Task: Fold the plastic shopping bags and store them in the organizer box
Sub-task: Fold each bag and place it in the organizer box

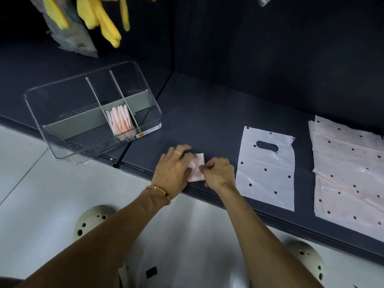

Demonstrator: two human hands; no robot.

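My left hand [174, 169] presses flat on the small folded bag [196, 170] between both hands; my right hand [218, 173] pinches its edge; slick plastic may spring open before reaching the organizer box [62, 146] beyond my left.

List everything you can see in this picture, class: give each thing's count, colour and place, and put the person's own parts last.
organizer box: one, clear with grey dividers, left on shelf
folded bags: several, pink, middle compartment
small folded bag: one, pink, under both hands
flat bag: one, white with dark dots, right of hands
bag stack: one pile, white dotted, far right
rubber gloves: yellow, hanging top left
shoes: two, pale, on floor
bracelet: one, beaded, left wrist
left hand: pressing bag
right hand: pinching bag
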